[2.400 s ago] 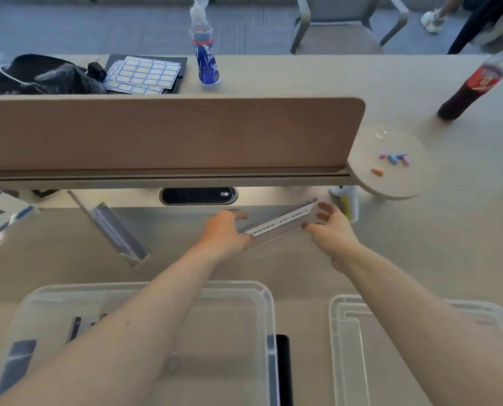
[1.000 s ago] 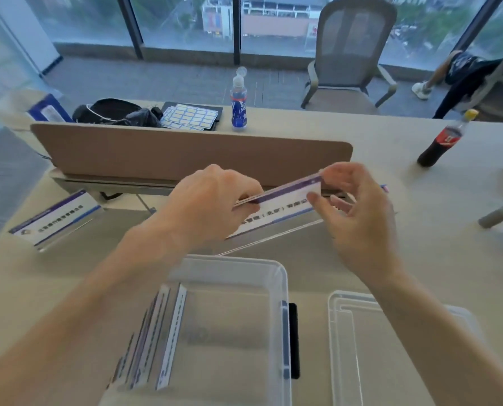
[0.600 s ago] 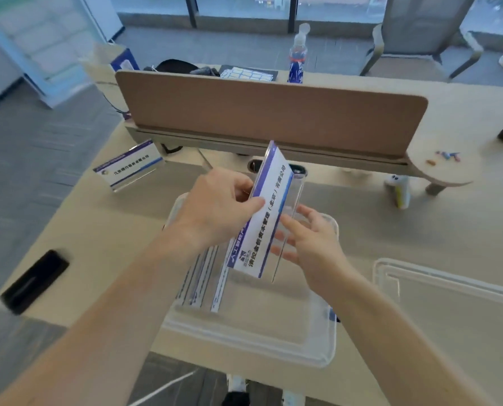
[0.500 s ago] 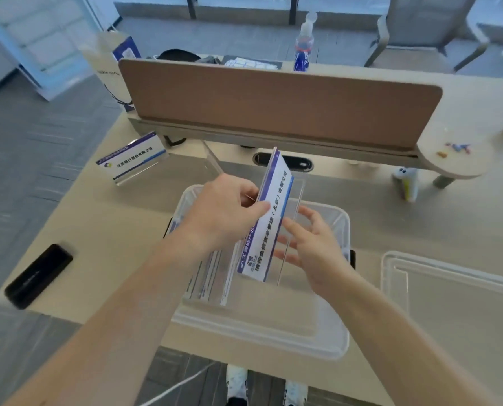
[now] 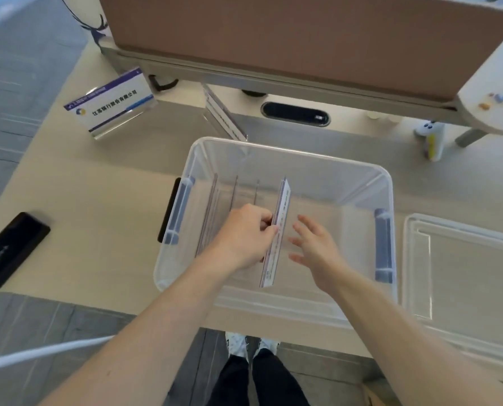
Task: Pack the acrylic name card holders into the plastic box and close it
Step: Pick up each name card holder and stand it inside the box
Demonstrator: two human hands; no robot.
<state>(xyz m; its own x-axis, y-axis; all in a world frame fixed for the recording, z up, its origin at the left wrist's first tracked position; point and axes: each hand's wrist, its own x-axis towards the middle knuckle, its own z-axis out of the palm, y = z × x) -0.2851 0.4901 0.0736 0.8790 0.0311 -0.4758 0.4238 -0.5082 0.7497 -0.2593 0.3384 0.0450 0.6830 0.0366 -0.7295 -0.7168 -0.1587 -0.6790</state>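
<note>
While the left hand (image 5: 245, 234) pinches a card holder (image 5: 277, 231) by its upper edge, thumb and fingers clamped on it, that holder stands on edge inside the clear plastic box (image 5: 291, 161), roughly in the middle. Right hand (image 5: 314, 247) hovers just beside it, fingers spread and apart, gripping nothing; whether a fingertip brushes the acrylic is hard to tell. Over on the box's left side, several more holders (image 5: 218, 206) stand on edge in a row, seen edge-on, close to the left wall. Box's right half holds nothing visible. Both latches (image 5: 383, 244) hang at the sides and the box is open. Its clear lid (image 5: 461, 259) lies flat on the desk to the right, just beside the box. Two holders are outside: one with a printed card (image 5: 111, 104) sits far left on the desk, another (image 5: 223, 114) leans just behind the box's far rim. A black phone (image 5: 8, 250) lies at the desk's left edge, well apart. Brown divider panel (image 5: 303, 39) runs across the back.
</note>
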